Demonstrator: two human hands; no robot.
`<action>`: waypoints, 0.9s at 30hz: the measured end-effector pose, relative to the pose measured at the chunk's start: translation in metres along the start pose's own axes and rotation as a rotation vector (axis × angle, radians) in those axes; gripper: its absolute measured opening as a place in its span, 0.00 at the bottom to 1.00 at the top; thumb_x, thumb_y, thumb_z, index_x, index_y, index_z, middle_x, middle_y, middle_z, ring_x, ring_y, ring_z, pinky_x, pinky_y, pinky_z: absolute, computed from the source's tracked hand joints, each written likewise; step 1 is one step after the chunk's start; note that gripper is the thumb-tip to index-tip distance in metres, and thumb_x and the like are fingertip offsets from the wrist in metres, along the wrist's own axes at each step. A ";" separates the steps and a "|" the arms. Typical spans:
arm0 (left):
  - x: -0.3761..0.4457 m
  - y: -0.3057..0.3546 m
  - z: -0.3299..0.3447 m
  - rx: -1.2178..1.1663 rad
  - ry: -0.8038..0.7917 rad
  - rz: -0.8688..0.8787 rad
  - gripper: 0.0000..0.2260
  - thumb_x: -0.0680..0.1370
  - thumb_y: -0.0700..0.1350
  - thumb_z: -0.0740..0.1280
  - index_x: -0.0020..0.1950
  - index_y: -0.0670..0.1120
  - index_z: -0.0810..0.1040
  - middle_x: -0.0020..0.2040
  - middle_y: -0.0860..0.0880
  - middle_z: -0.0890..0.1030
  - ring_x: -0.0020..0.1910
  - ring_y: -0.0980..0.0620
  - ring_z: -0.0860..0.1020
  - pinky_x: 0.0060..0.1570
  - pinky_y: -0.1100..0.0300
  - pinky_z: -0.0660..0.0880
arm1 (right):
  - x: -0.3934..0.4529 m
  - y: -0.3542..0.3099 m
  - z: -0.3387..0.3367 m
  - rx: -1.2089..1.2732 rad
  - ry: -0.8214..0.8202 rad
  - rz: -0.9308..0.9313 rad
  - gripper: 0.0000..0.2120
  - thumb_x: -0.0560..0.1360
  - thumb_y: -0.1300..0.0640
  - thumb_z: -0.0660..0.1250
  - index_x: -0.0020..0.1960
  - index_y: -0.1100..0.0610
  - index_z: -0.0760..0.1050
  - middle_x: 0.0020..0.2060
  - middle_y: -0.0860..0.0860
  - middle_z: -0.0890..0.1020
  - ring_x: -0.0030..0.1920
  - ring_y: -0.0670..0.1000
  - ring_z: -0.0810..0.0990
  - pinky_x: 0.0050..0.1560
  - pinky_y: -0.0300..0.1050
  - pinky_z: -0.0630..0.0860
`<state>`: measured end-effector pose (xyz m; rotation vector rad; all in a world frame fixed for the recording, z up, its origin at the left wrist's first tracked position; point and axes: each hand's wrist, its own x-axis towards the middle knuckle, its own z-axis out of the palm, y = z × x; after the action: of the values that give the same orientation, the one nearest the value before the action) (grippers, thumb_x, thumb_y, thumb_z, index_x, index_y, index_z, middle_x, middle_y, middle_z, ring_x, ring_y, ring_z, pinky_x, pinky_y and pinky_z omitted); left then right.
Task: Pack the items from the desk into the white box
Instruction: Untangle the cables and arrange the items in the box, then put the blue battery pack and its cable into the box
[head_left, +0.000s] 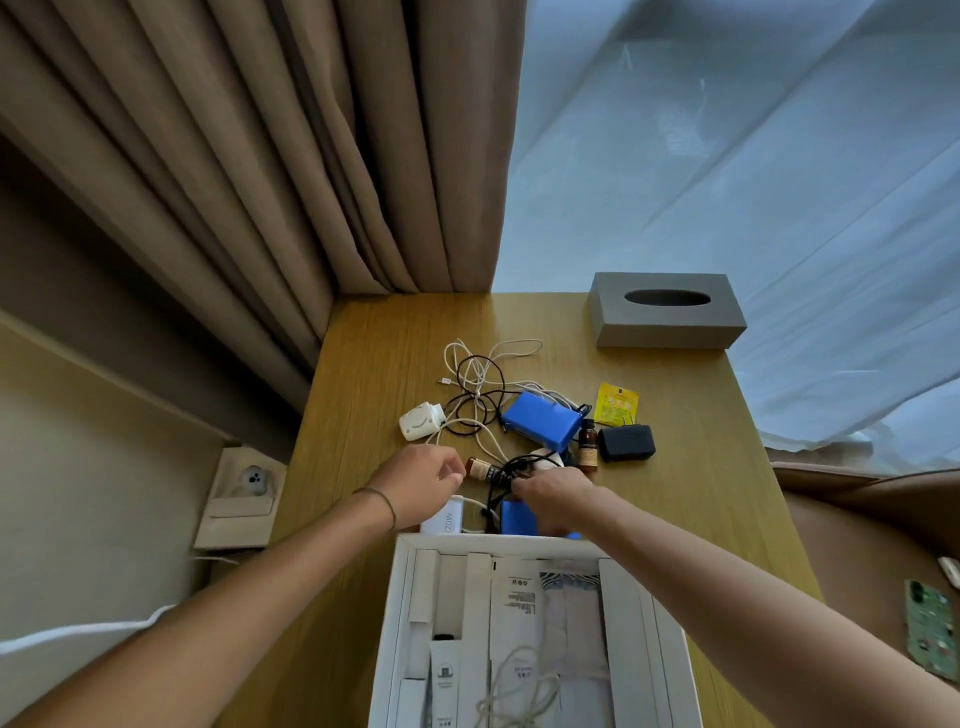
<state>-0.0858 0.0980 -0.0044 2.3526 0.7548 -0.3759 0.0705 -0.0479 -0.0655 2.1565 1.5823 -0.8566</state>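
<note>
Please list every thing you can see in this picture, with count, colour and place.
white box: one, white, near desk edge, holds papers and a cord
blue packs: two, blue, one mid-desk, one by the box under the right hand
cables: several, white and black, tangled mid-desk
white charger: one, white, left of the cables
small bottles: two, brown, one upright, one lying between the hands
black adapter: one, black, right of the upright bottle
yellow sachet: one, yellow, behind the adapter
tissue box: one, grey, far right corner
left hand: fingers curled, contents unclear
right hand: pinches a black cable
</note>
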 end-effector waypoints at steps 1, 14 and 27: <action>0.001 -0.001 0.000 -0.003 -0.002 -0.001 0.08 0.81 0.50 0.63 0.56 0.53 0.80 0.52 0.55 0.82 0.52 0.56 0.79 0.53 0.54 0.79 | 0.001 -0.001 0.000 -0.021 0.013 -0.005 0.24 0.75 0.54 0.72 0.68 0.56 0.71 0.57 0.57 0.79 0.56 0.56 0.78 0.45 0.48 0.73; 0.008 0.007 0.004 -0.103 0.002 0.030 0.08 0.81 0.50 0.63 0.55 0.54 0.81 0.50 0.56 0.82 0.50 0.58 0.79 0.52 0.55 0.79 | -0.003 0.002 0.002 -0.006 0.043 0.009 0.21 0.71 0.57 0.72 0.62 0.54 0.72 0.44 0.51 0.77 0.42 0.52 0.77 0.36 0.45 0.75; -0.003 0.045 0.010 -0.509 0.029 0.140 0.12 0.81 0.54 0.65 0.62 0.51 0.77 0.53 0.52 0.82 0.53 0.54 0.81 0.51 0.58 0.79 | -0.081 0.034 -0.083 0.169 0.329 -0.015 0.26 0.74 0.50 0.71 0.71 0.46 0.73 0.45 0.47 0.78 0.44 0.50 0.78 0.38 0.41 0.69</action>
<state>-0.0617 0.0621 0.0112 1.9170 0.6076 -0.0744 0.1088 -0.0706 0.0470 2.5129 1.7327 -0.6877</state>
